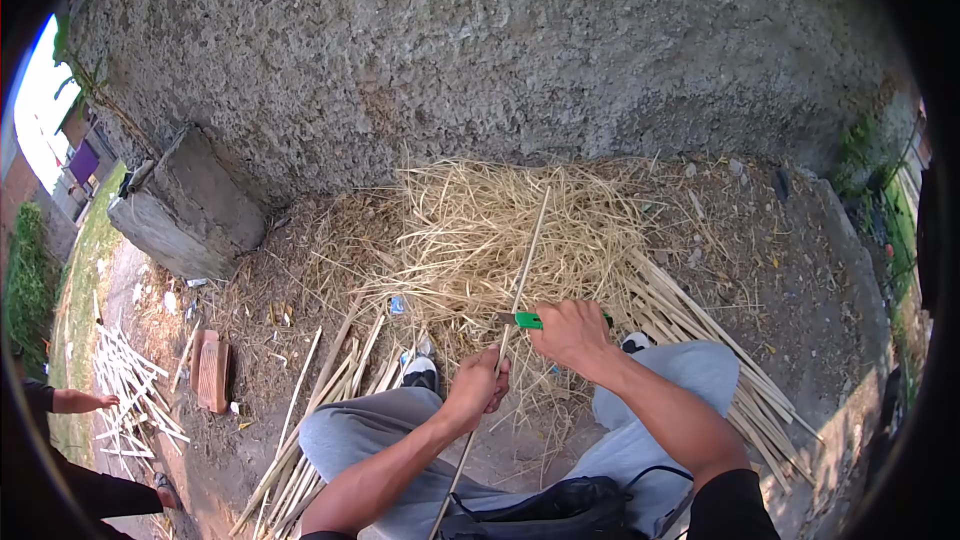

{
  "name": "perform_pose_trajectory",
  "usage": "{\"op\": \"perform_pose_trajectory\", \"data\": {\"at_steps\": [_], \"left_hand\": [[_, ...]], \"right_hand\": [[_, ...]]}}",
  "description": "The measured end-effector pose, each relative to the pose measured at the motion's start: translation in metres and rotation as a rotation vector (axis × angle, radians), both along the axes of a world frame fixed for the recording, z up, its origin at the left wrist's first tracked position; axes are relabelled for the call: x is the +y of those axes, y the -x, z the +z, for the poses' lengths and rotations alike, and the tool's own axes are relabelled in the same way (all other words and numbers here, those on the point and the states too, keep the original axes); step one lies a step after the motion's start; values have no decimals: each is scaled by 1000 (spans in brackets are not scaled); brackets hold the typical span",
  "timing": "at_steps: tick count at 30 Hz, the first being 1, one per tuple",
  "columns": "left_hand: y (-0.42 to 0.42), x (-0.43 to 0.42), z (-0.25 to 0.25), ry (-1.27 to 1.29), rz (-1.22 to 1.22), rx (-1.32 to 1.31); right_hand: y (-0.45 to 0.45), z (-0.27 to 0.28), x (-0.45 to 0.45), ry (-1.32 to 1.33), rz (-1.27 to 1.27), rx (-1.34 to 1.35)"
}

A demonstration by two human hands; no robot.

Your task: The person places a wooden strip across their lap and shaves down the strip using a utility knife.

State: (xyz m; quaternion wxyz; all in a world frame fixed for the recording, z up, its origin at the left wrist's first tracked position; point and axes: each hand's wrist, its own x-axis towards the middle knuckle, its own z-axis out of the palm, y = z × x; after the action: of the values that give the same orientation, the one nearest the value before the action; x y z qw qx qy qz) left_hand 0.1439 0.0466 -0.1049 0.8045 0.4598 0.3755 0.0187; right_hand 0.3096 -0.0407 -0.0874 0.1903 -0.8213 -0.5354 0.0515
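Observation:
My left hand (477, 387) is closed around a long thin bamboo strip (530, 245), which slants from near my lap up over the shavings. In my right hand (574, 332) is a green-handled utility knife (527, 320). Its dark blade lies against the strip, just above my left fist. Beyond both hands spreads a heap of pale curled shavings (490, 230).
Bundles of strips lie by my left leg (335, 380) and right leg (730, 380). At the left are a pile of pale sticks (125, 390), a brick (209, 375), a concrete block (190, 205) and another person's hand (85, 401). A rough wall (500, 50) stands ahead.

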Motion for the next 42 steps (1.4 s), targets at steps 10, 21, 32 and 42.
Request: {"op": "perform_pose_trajectory", "data": {"at_steps": [10, 21, 32, 42], "left_hand": [[-8, -6, -13, -247, 20, 68], [-11, 10, -15, -714, -197, 215], [29, 32, 33, -383, -52, 126], [-5, 16, -8, -522, -223, 122]], "right_hand": [[-6, -12, 8, 54, -116, -38], [-33, -26, 25, 72, -177, -181], [-61, 16, -13, -37, -488, 103], [-19, -6, -3, 6, -191, -22]]}}
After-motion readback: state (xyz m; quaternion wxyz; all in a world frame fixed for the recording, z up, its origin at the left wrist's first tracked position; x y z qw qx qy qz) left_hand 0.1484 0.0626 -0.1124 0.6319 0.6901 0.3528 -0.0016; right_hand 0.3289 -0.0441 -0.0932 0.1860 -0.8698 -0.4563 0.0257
